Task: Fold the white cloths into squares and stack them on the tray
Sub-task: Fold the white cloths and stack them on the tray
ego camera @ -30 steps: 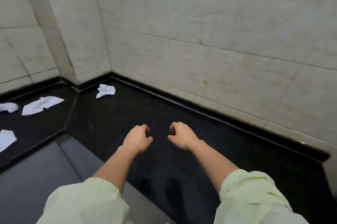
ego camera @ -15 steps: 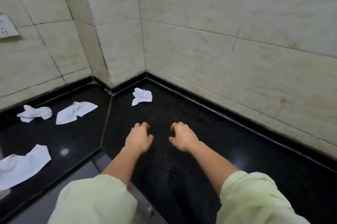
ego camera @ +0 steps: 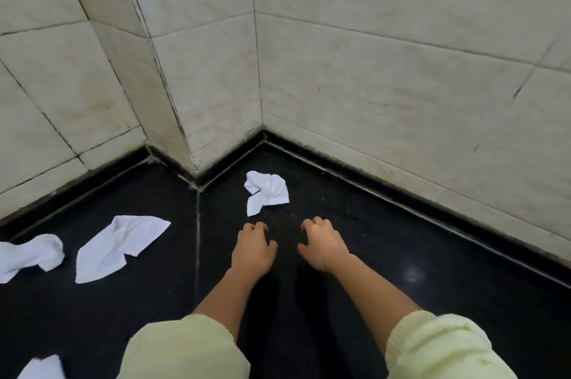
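Step in hand, by my reading: reaching for a first pickup, nothing folded yet. The next move calls for a short reach forward, then spreading the cloth flat.

Count:
- one pale tiled wall [ego camera: 401,69]
- one black polished stone counter [ego camera: 448,255]
- four white cloths [ego camera: 117,246]: the nearest crumpled white cloth [ego camera: 267,190] just beyond the fingertips by the corner, three well to the left
- no tray in view

Left hand [ego camera: 251,249] and right hand [ego camera: 321,247] are apart, fingers loosely curled, holding nothing.

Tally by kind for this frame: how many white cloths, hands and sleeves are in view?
White cloths: 4, one cut off by the lower left edge.
Hands: 2, left hand and right hand, both empty.
Pale yellow sleeves: 2.
Total: 8.
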Tool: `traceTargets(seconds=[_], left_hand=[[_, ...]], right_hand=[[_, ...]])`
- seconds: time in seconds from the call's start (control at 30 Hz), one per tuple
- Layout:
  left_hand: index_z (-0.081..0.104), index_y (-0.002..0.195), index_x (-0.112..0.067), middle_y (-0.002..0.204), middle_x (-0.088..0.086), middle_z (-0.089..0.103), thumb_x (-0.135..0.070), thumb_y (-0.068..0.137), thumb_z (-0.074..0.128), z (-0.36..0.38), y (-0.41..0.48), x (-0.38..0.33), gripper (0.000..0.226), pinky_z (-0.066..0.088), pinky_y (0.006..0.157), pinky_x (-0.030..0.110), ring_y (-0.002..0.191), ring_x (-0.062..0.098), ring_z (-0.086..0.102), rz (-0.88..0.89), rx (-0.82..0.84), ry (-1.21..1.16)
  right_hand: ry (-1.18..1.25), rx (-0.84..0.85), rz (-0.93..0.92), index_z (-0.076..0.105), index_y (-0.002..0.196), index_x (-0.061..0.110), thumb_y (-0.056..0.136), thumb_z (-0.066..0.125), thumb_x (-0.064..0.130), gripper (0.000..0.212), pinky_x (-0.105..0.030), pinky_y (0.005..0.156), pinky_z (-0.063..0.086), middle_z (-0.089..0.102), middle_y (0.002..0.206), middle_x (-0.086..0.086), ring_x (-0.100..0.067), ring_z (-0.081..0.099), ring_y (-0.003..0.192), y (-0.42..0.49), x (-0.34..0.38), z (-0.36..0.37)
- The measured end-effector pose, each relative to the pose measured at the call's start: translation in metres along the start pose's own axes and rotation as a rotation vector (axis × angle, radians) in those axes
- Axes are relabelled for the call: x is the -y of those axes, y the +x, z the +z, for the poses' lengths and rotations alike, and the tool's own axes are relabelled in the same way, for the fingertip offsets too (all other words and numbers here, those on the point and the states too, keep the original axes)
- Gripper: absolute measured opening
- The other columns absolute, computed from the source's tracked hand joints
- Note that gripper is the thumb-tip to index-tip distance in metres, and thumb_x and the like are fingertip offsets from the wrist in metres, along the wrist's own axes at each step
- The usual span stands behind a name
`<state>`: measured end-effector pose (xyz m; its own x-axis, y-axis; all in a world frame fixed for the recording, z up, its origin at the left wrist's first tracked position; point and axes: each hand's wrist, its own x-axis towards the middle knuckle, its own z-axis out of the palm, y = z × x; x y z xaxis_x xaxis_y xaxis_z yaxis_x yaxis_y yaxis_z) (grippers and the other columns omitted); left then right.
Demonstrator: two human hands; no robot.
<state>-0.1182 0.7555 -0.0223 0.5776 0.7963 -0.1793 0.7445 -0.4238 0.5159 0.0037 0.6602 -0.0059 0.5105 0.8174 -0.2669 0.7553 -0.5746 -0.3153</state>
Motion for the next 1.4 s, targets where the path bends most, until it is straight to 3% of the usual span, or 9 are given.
traceTargets(seconds=[0.2,0.4,0.57,0.73,0.9,1.0,1.1,1.23,1.4], left_hand=[[0.047,0.131,-0.016,0.132,0.004,0.043,-0.027,0.092,0.055,0.002,0.090,0.047,0.042,0.044,0.091,0.032,0.123,0.020,0.040,0.004,-0.037,-0.048],[0.050,0.123,-0.015,0.128,0.003,0.044,-0.032,0.085,0.066,0.018,0.137,0.070,0.045,0.046,0.088,0.032,0.117,0.019,0.040,0.066,-0.110,-0.097],[0.056,0.115,-0.016,0.119,0.003,0.050,-0.037,0.081,0.070,0.030,0.160,0.076,0.043,0.044,0.090,0.031,0.112,0.020,0.042,0.153,-0.104,-0.113],[0.061,0.110,-0.021,0.117,-0.001,0.047,-0.036,0.088,0.061,0.033,0.175,0.079,0.026,0.041,0.090,0.032,0.111,0.019,0.040,0.138,-0.078,-0.073],[0.065,0.107,-0.018,0.119,0.000,0.049,-0.030,0.090,0.057,0.028,0.181,0.078,0.022,0.043,0.092,0.036,0.113,0.019,0.040,0.116,-0.057,-0.117],[0.064,0.099,-0.016,0.111,-0.003,0.051,-0.024,0.089,0.058,0.017,0.177,0.072,0.014,0.044,0.090,0.033,0.106,0.014,0.042,0.158,-0.093,-0.250],[0.057,0.085,-0.016,0.093,-0.006,0.052,-0.017,0.089,0.054,-0.002,0.169,0.057,0.005,0.038,0.077,0.022,0.092,0.010,0.045,0.204,-0.113,-0.383],[0.053,0.077,-0.012,0.072,-0.003,0.054,-0.017,0.085,0.052,-0.027,0.147,0.027,0.009,0.038,0.055,0.013,0.066,0.007,0.047,0.170,-0.049,-0.664],[0.058,0.070,-0.009,0.067,-0.001,0.057,-0.026,0.072,0.052,-0.050,0.115,-0.025,0.019,0.039,0.055,0.023,0.062,0.010,0.049,0.172,-0.024,-0.788]], right_hand=[[0.059,-0.012,0.070,0.042,0.135,0.014,0.094,0.052,0.027,0.043,-0.039,0.101,0.041,0.045,0.134,-0.008,-0.026,0.040,0.124,0.080,0.026,0.019],[0.044,-0.202,0.019,0.034,0.144,0.021,0.094,0.047,0.015,0.051,-0.033,0.093,0.040,0.044,0.134,-0.006,-0.025,0.043,0.116,0.141,0.046,0.024],[-0.020,-0.156,-0.043,0.032,0.149,0.031,0.089,0.056,0.011,0.068,-0.036,0.103,0.034,0.028,0.151,-0.009,-0.027,0.031,0.133,0.177,0.054,0.023],[-0.137,-0.169,-0.060,0.056,0.124,0.016,0.094,0.050,0.016,0.031,-0.034,0.094,0.033,0.033,0.149,-0.007,-0.026,0.035,0.129,0.192,0.055,0.022],[-0.072,-0.206,-0.031,0.060,0.119,0.013,0.097,0.047,0.018,0.026,-0.032,0.093,0.036,0.046,0.133,-0.001,-0.021,0.041,0.120,0.191,0.046,0.019],[0.050,-0.244,0.013,0.061,0.109,0.014,0.094,0.051,0.021,0.019,-0.030,0.090,0.036,0.054,0.121,0.001,-0.019,0.047,0.113,0.182,0.039,0.013],[0.264,-0.260,0.083,0.060,0.090,0.015,0.087,0.059,0.022,0.008,-0.033,0.081,0.043,0.061,0.103,0.001,-0.019,0.054,0.097,0.161,0.033,0.001],[0.676,-0.315,0.238,0.055,0.066,0.015,0.074,0.063,0.014,0.012,-0.037,0.069,0.050,0.068,0.080,-0.004,-0.023,0.062,0.078,0.127,0.023,-0.020],[0.979,-0.345,0.271,0.042,0.058,0.015,0.081,0.061,0.003,0.032,-0.023,0.054,0.033,0.045,0.062,0.001,-0.012,0.040,0.060,0.075,0.006,-0.063]])
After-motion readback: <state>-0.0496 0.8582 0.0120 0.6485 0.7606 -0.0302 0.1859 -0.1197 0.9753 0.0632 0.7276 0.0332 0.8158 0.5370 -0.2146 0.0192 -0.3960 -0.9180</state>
